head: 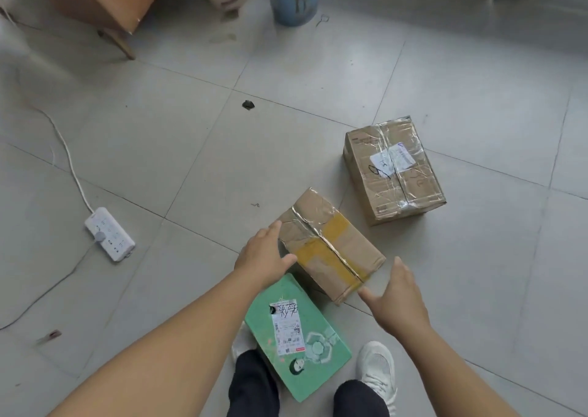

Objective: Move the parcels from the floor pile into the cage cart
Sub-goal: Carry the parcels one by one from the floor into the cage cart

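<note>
Three parcels lie on the tiled floor [159, 162], and no cage cart shows in view, so the job looks barely begun for these: all three are left to move, and how many are already loaded cannot be told. The left hand [264, 254] and right hand [397, 295] each form an open grip, fingers spread and holding nothing, flanking the yellow-taped brown parcel [331, 245] that lies between them; the left fingertips look to be at its near-left edge, the right hand just beside its near corner. Below and between the two grips sits the green parcel [296, 334], close against the brown one, by the person's shoes. Beyond the right grip, apart, rests the clear-taped brown parcel [394, 168]. Far left of the left grip lie a power strip [109, 233] and its cable; open floor surrounds the parcels, so a lift looks unobstructed.
</note>
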The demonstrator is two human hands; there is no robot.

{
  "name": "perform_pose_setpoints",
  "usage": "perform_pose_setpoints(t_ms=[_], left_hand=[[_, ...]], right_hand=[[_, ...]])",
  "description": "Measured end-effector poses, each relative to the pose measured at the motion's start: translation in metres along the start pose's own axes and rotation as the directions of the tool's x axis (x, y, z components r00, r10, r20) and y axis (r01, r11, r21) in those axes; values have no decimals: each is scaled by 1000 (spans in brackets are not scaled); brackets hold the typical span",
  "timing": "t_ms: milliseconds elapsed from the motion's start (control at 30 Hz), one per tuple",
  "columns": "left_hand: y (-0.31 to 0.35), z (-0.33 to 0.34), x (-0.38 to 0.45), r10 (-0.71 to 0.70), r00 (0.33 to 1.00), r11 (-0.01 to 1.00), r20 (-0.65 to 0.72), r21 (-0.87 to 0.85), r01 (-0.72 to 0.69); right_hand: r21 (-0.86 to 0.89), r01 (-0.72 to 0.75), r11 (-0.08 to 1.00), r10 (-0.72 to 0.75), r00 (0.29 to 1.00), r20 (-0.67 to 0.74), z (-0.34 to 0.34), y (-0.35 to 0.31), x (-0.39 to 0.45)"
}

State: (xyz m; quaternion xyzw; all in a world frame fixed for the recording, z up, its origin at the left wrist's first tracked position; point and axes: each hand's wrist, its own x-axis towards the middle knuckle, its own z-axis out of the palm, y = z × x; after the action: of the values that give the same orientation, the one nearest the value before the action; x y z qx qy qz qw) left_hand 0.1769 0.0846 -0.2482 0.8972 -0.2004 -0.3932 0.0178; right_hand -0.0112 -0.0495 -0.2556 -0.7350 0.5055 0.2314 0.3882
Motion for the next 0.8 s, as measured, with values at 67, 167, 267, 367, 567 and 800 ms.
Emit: perform_pose_setpoints(t_ms=[67,167,267,367,567,800], left_hand=[[-11,12,33,21,1000,999,17,42,-22],[-23,31,78,35,999,996,39,76,-38],[-28,49,116,38,998,995,51,88,-43],[-28,63,149,47,998,995,39,81,-50],[-23,81,196,88,996,995,16,37,-89],[-29,95,195,65,996,996,-58,-64,-69]], right_hand=[[22,-49,999,48,999,6,28,5,22],[57,-130,990,129,991,23,68,13,51],[109,-182,977,181,983,22,102,21,76],[158,-238,958,240,971,4,124,32,100],[362,-316,877,352,936,-35,148,45,137],[494,-315,810,364,931,-3,153,47,137]])
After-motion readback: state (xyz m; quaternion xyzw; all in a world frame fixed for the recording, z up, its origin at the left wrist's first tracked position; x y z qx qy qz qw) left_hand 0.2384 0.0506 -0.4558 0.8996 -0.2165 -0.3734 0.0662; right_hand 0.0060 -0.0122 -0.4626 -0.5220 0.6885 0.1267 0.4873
